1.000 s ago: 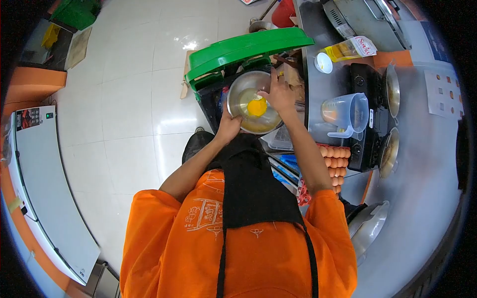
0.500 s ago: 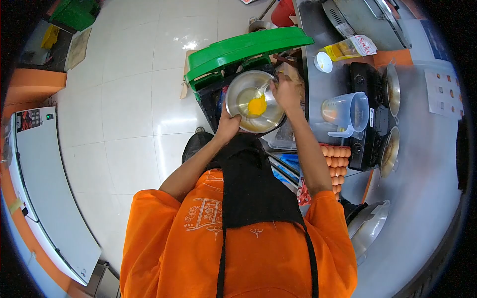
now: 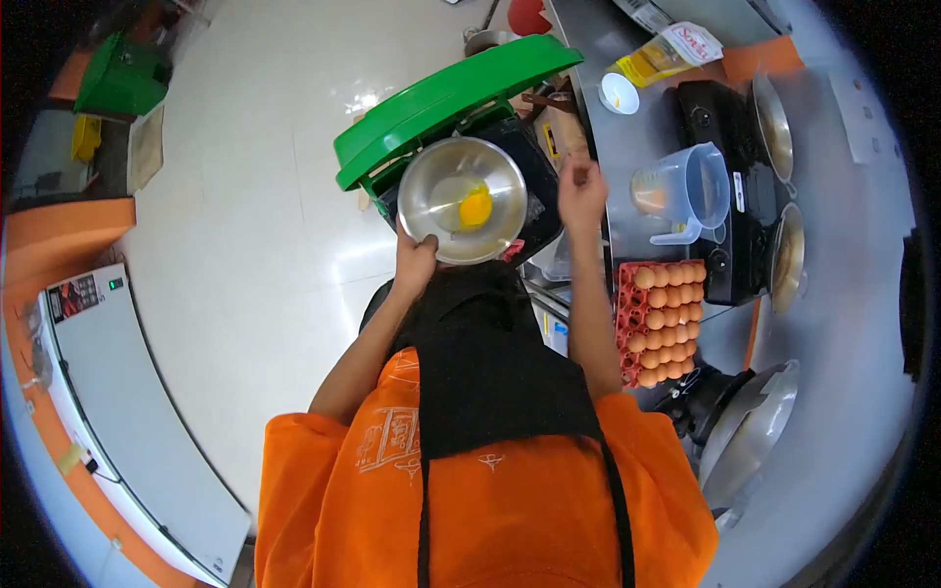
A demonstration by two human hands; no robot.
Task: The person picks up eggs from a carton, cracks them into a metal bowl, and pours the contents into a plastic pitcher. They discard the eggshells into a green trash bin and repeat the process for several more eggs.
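My left hand (image 3: 416, 263) grips the near rim of a steel bowl (image 3: 421, 191), thumb over the edge. Yellow yolk (image 3: 476, 207) lies with clear egg white in the bowl, which is over an open bin with a green lid (image 3: 461, 93). To the right of the bowl, apart from it, my right hand (image 3: 583, 196) has its fingers curled together; whatever they may hold is too small to make out. Brown eggs (image 3: 669, 318) sit in a red tray (image 3: 627, 338) close to my right forearm.
On the steel counter (image 3: 627, 147) at the right are a plastic measuring jug (image 3: 701, 191), a small white cup (image 3: 619, 93), a yellow-filled bottle (image 3: 667, 57) and a black stove (image 3: 720, 260) with pans. A white freezer (image 3: 147, 412) stands at the left.
My right hand has come away from the bowl's right rim. The bowl in my left hand appears further left, and more of the egg tray is in view.
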